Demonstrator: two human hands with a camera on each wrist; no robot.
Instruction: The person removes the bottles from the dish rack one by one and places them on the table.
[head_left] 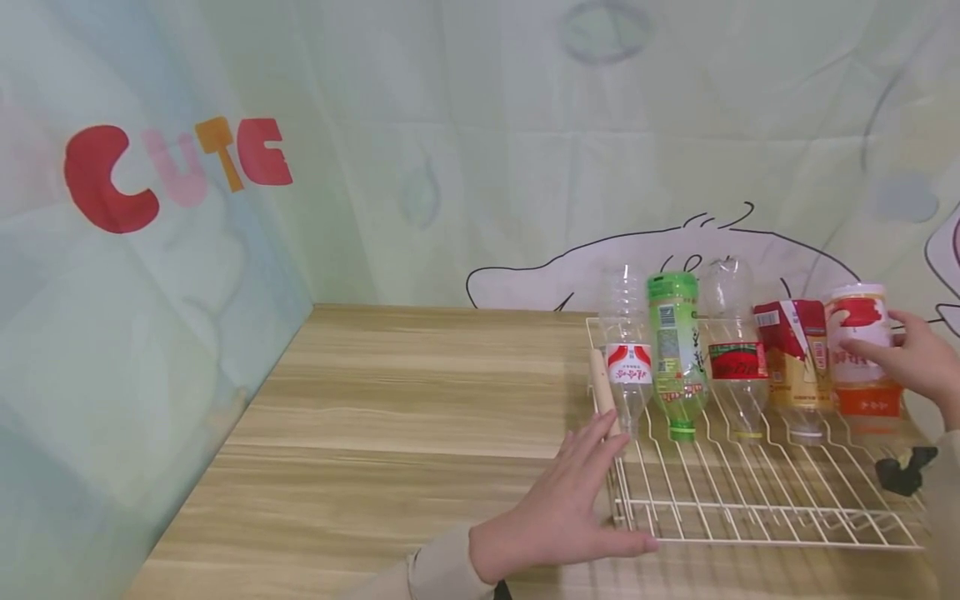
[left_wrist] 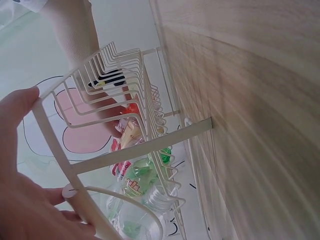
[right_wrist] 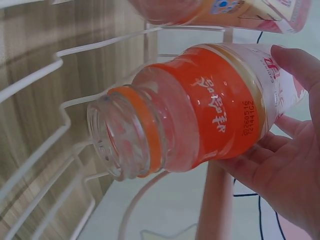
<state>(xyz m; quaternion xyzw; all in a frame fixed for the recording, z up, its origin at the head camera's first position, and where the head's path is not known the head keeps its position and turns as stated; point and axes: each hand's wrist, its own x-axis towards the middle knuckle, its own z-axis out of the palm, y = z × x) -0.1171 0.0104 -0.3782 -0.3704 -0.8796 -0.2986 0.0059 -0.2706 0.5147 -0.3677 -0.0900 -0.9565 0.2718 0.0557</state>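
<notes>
My left hand [head_left: 558,512] holds the left end of a white wire rack [head_left: 765,508]. Its fingers lie at the wooden bar [head_left: 603,375] and its thumb at the front corner, as the left wrist view also shows. At the rack's right end, my right hand [head_left: 926,354] grips a plastic bottle [head_left: 855,342] with a white, red and orange label. This bottle stands upside down, its uncapped mouth [right_wrist: 107,135] among the wires. In the right wrist view, thumb and fingers lie on opposite sides of its label.
Upside-down in the rack's back row stand a clear bottle [head_left: 628,333], a green bottle [head_left: 675,350], a red-labelled clear bottle [head_left: 737,321] and a red-and-tan bottle [head_left: 797,358]. Wood-grain tabletop [head_left: 405,408] extends to the left. Printed cloth [head_left: 450,167] hangs behind.
</notes>
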